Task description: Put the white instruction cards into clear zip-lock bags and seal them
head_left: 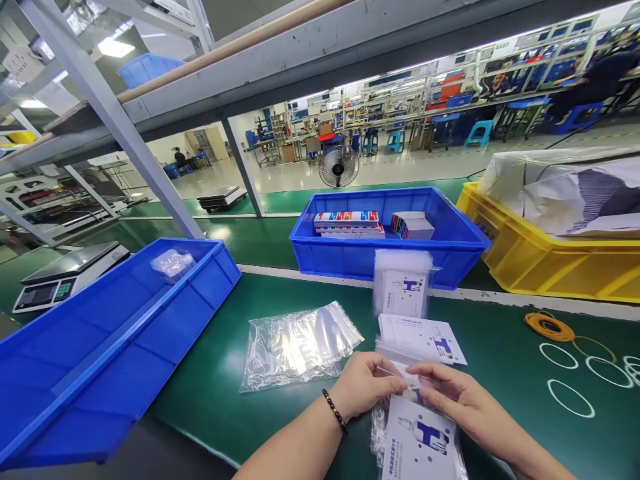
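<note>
At the front of the green bench, my left hand (370, 385) pinches one side of the mouth of a clear plastic bag (383, 363). A beaded bracelet is on that wrist. My right hand (455, 395) grips the other side, its fingertips close to the left thumb. Part of a printed card shows between the fingers. Below my hands lies a white leaflet with a blue picture (420, 443), with clear plastic around it. Just beyond are loose white leaflets (425, 337) and a bagged leaflet (406, 290) leaning on a bin. Clear bags (300, 343) lie to the left.
A blue bin (325, 250) holding printed boxes stands behind. Another long blue bin (165, 320) is at left, beside a scale (65, 273). At right are a yellow crate (565, 270), orange bands (549, 327) and white rings (570, 399). A shelf beam (300, 60) crosses overhead.
</note>
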`<state>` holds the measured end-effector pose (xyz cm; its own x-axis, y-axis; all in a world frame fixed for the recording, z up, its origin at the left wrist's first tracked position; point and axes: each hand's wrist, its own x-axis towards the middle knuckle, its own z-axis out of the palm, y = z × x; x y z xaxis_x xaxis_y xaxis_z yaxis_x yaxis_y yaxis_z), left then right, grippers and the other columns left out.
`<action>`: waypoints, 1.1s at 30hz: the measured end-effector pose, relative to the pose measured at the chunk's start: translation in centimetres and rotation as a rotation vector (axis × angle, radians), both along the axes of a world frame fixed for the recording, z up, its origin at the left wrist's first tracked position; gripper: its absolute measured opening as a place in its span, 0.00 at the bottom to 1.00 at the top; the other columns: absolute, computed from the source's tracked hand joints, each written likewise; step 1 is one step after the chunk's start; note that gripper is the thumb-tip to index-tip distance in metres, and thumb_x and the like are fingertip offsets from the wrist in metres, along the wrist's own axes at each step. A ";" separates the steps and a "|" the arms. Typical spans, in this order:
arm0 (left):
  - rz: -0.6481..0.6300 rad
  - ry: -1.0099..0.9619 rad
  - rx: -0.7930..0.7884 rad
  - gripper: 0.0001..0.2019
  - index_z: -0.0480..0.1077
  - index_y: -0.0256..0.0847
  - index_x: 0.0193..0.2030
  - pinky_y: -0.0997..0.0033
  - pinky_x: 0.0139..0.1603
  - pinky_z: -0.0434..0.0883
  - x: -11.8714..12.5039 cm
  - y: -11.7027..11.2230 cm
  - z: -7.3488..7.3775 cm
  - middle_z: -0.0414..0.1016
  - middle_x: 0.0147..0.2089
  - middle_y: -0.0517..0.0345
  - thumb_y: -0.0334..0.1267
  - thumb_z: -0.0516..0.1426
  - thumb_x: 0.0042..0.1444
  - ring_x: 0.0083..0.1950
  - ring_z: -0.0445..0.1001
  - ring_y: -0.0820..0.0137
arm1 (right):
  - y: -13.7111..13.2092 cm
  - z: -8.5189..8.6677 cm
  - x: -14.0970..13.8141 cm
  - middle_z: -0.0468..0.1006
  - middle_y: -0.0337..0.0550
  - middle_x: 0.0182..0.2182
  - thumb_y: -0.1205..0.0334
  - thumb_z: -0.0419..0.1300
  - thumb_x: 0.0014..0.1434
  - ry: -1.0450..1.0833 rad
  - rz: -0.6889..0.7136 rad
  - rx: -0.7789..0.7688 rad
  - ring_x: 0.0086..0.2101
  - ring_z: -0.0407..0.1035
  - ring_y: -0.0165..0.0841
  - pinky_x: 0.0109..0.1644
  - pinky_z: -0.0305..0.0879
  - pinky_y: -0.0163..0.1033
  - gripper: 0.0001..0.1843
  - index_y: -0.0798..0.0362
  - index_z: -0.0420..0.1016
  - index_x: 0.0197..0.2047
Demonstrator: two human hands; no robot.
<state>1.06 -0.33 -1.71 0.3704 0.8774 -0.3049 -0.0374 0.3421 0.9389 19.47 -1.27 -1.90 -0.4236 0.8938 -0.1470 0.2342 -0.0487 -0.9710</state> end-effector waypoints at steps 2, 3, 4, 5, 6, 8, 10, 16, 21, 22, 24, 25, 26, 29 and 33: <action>0.025 0.031 0.019 0.18 0.66 0.34 0.22 0.76 0.20 0.60 0.0 0.0 -0.1 0.66 0.19 0.62 0.48 0.62 0.36 0.19 0.62 0.77 | 0.0 -0.5 0.0 0.76 0.45 0.33 0.47 0.57 0.50 0.002 -0.063 -0.046 0.34 0.72 0.40 0.32 0.70 0.41 0.21 0.50 0.70 0.44; 0.041 0.045 0.037 0.16 0.66 0.34 0.22 0.76 0.21 0.60 0.1 0.0 -0.1 0.67 0.19 0.62 0.47 0.61 0.38 0.19 0.62 0.77 | 0.0 -0.6 -0.1 0.76 0.44 0.32 0.47 0.58 0.49 -0.010 -0.077 -0.062 0.33 0.72 0.40 0.32 0.69 0.42 0.22 0.51 0.70 0.43; 0.058 0.060 0.060 0.14 0.67 0.35 0.22 0.76 0.22 0.61 0.1 0.0 -0.1 0.67 0.19 0.62 0.45 0.61 0.39 0.20 0.63 0.77 | 0.0 -0.5 -0.3 0.76 0.44 0.30 0.47 0.58 0.49 -0.020 -0.089 -0.075 0.32 0.72 0.40 0.32 0.69 0.42 0.21 0.52 0.71 0.42; 0.074 0.074 0.088 0.11 0.67 0.35 0.22 0.76 0.23 0.61 0.1 -0.1 -0.1 0.67 0.20 0.62 0.42 0.60 0.39 0.21 0.63 0.77 | 0.0 -0.4 -0.5 0.75 0.43 0.28 0.47 0.58 0.48 -0.025 -0.097 -0.082 0.30 0.71 0.39 0.32 0.69 0.41 0.20 0.53 0.71 0.39; 0.086 0.087 0.118 0.09 0.67 0.35 0.22 0.76 0.25 0.61 0.1 -0.1 0.0 0.67 0.20 0.62 0.39 0.59 0.40 0.23 0.64 0.77 | 0.0 -0.2 -0.8 0.75 0.42 0.26 0.47 0.58 0.48 -0.030 -0.103 -0.082 0.29 0.71 0.38 0.31 0.68 0.40 0.18 0.53 0.71 0.35; 0.103 0.106 0.166 0.05 0.67 0.35 0.20 0.77 0.27 0.61 0.1 -0.1 0.1 0.67 0.21 0.62 0.35 0.58 0.40 0.24 0.64 0.77 | -0.1 0.4 -1.3 0.73 0.40 0.22 0.47 0.57 0.49 -0.044 -0.106 -0.053 0.26 0.68 0.35 0.29 0.66 0.38 0.16 0.53 0.70 0.27; 0.104 0.104 0.178 0.03 0.67 0.35 0.20 0.77 0.27 0.61 0.1 -0.1 0.2 0.66 0.21 0.63 0.32 0.57 0.40 0.24 0.63 0.77 | -0.1 0.9 -1.7 0.70 0.38 0.20 0.47 0.56 0.49 -0.066 -0.121 0.012 0.23 0.65 0.33 0.26 0.64 0.37 0.17 0.53 0.67 0.22; 0.073 0.092 0.183 0.04 0.67 0.35 0.20 0.78 0.26 0.60 0.5 -0.2 -0.2 0.65 0.21 0.63 0.33 0.57 0.40 0.24 0.62 0.77 | -0.5 1.5 -2.4 0.69 0.39 0.21 0.49 0.54 0.50 -0.158 -0.144 0.148 0.24 0.65 0.34 0.25 0.64 0.36 0.15 0.52 0.66 0.21; 0.033 0.118 0.213 0.07 0.69 0.34 0.21 0.77 0.25 0.61 0.5 -0.4 -0.6 0.67 0.21 0.61 0.37 0.58 0.42 0.24 0.63 0.76 | -0.8 1.5 -2.6 0.71 0.40 0.21 0.50 0.52 0.52 -0.252 -0.146 0.273 0.24 0.67 0.34 0.23 0.64 0.34 0.16 0.50 0.68 0.21; 0.018 0.130 0.221 0.07 0.69 0.34 0.22 0.77 0.26 0.61 0.4 -0.4 -0.5 0.68 0.22 0.61 0.37 0.58 0.43 0.24 0.63 0.76 | -0.8 1.6 -2.6 0.71 0.40 0.21 0.50 0.52 0.53 -0.260 -0.144 0.299 0.24 0.67 0.34 0.23 0.64 0.34 0.16 0.50 0.68 0.21; -0.004 0.190 0.297 0.08 0.71 0.34 0.26 0.75 0.29 0.64 -0.1 -0.2 -0.1 0.71 0.26 0.58 0.38 0.59 0.43 0.28 0.66 0.73 | -0.6 1.9 -2.3 0.72 0.40 0.22 0.50 0.51 0.54 -0.258 -0.150 0.344 0.24 0.68 0.34 0.25 0.65 0.34 0.17 0.50 0.70 0.22; -0.006 0.239 0.372 0.09 0.72 0.35 0.29 0.74 0.32 0.66 -0.4 -0.1 0.1 0.72 0.29 0.57 0.39 0.59 0.44 0.31 0.68 0.71 | -0.5 2.0 -2.2 0.73 0.41 0.23 0.49 0.51 0.54 -0.250 -0.164 0.370 0.25 0.69 0.34 0.26 0.66 0.35 0.17 0.50 0.71 0.23; 0.006 0.297 0.469 0.10 0.72 0.36 0.32 0.71 0.35 0.67 -0.7 0.1 0.3 0.73 0.32 0.55 0.40 0.59 0.45 0.34 0.69 0.69 | -0.3 2.0 -1.9 0.73 0.41 0.24 0.49 0.51 0.54 -0.241 -0.186 0.401 0.26 0.70 0.34 0.28 0.67 0.35 0.17 0.50 0.72 0.24; 0.132 0.530 0.774 0.12 0.71 0.37 0.40 0.63 0.47 0.66 -1.7 0.8 0.6 0.73 0.39 0.51 0.39 0.53 0.53 0.42 0.69 0.65 | 0.2 1.5 -1.1 0.75 0.43 0.27 0.48 0.50 0.55 -0.259 -0.268 0.497 0.29 0.71 0.35 0.31 0.69 0.36 0.18 0.49 0.74 0.27; 0.289 0.959 0.843 0.17 0.65 0.34 0.50 0.54 0.58 0.57 -2.5 1.6 -0.3 0.66 0.53 0.44 0.31 0.47 0.54 0.58 0.58 0.57 | 0.5 -0.2 -0.4 0.74 0.46 0.36 0.49 0.48 0.56 -0.427 -0.442 0.683 0.37 0.70 0.39 0.37 0.70 0.41 0.18 0.49 0.74 0.36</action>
<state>-1.41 1.29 -2.05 0.0811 0.9377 0.3378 0.7886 -0.2677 0.5536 19.08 -0.82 -2.15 -0.0539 0.9116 0.4074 0.6763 0.3335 -0.6568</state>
